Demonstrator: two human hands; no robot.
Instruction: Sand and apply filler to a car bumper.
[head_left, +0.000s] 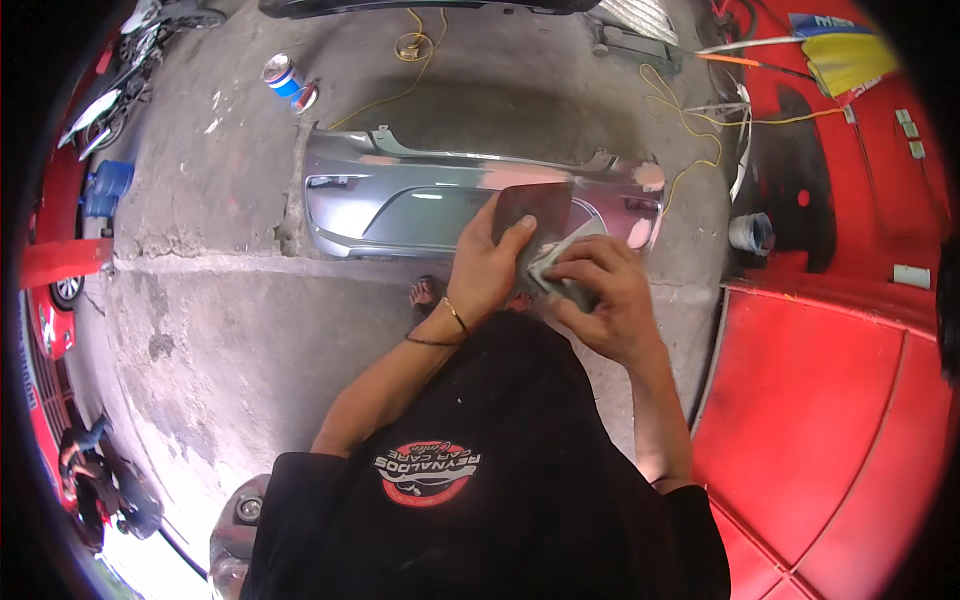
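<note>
Between my thumb and fingers, my left hand grips a dark brown sheet that looks like sandpaper. Beside it my right hand is closed on a pale grey-green folded pad, whose exact kind I cannot make out. The pad is close to the sheet's lower edge; whether they touch is unclear. Beyond both hands, a silver-grey car bumper with pinkish patches lies on the concrete floor, partly hidden by the sheet and my hands.
A blue-and-white can stands beyond the bumper, left. Yellow cord and a floor jack lie far right. Near the red wall is a whitish bucket. Red panels border the right; motorcycles and a blue water jug are left.
</note>
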